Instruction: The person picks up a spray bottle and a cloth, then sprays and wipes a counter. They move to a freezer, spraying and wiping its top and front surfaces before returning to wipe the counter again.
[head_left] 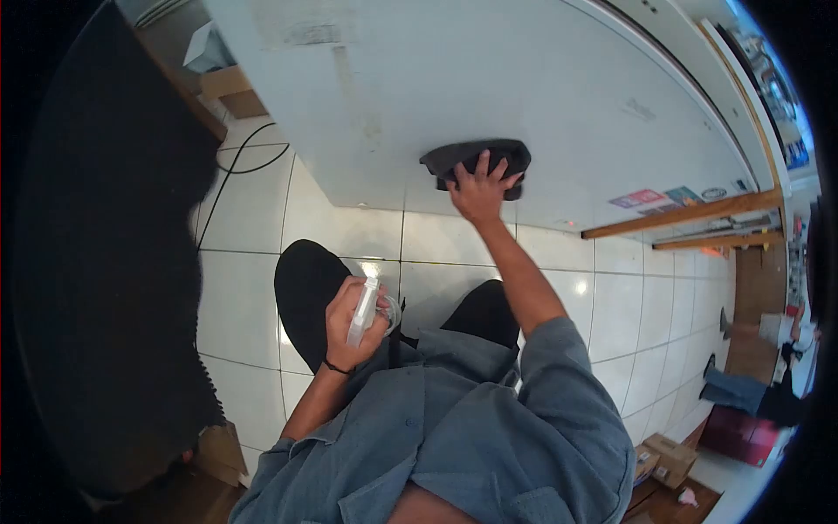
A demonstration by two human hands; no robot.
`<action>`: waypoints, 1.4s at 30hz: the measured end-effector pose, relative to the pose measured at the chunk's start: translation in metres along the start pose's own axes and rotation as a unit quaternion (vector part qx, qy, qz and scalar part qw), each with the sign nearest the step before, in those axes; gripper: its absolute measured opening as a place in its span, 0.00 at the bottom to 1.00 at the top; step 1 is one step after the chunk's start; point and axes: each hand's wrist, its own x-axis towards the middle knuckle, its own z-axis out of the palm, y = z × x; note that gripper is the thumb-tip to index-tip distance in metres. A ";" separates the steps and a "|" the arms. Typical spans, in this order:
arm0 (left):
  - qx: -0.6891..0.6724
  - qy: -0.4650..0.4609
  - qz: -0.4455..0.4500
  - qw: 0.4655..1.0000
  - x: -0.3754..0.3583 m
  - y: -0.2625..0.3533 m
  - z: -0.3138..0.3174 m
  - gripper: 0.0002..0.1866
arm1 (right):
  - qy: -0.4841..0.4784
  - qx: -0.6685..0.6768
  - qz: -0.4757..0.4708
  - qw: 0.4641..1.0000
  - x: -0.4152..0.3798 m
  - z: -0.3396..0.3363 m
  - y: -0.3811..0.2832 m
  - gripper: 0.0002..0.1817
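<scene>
My right hand (pixel 477 196) lies with spread fingers on a dark folded cloth (pixel 454 155), pressing it against a large white panel (pixel 401 96). The cloth is near the panel's lower edge. Lower and to the left, over my lap, my left hand (pixel 342 325) is wrapped round a white object (pixel 363 313) with a pale loop beside it. What exactly this object is, I cannot tell. Brownish marks (pixel 345 79) show on the panel's upper left part.
White floor tiles (pixel 240 293) surround my knees. A black cable (pixel 229 179) lies on them at the left, beside a large dark sheet (pixel 113 262). Cardboard boxes (pixel 670 461) sit at the lower right. Wooden strips (pixel 681 215) and another person (pixel 751 391) are farther right.
</scene>
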 end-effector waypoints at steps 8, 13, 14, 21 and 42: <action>-0.007 -0.002 0.020 1.000 -0.006 -0.019 -0.005 0.15 | 0.170 -0.061 -0.141 0.973 0.227 -0.170 0.006 0.45; -0.040 0.003 0.025 0.999 -0.008 -0.024 -0.004 0.15 | 0.233 -0.138 -0.165 0.948 0.250 -0.172 -0.021 0.38; -0.054 0.007 0.006 0.998 -0.010 -0.023 -0.003 0.15 | 0.212 -0.099 -0.149 0.961 0.239 -0.151 -0.023 0.39; -0.032 0.015 0.022 0.999 -0.015 -0.021 -0.008 0.14 | 0.133 -0.130 -0.286 0.940 0.151 -0.089 -0.051 0.37; -0.067 0.095 0.042 0.992 0.005 0.049 -0.025 0.13 | 0.190 -0.101 -0.177 0.961 0.195 -0.134 0.038 0.22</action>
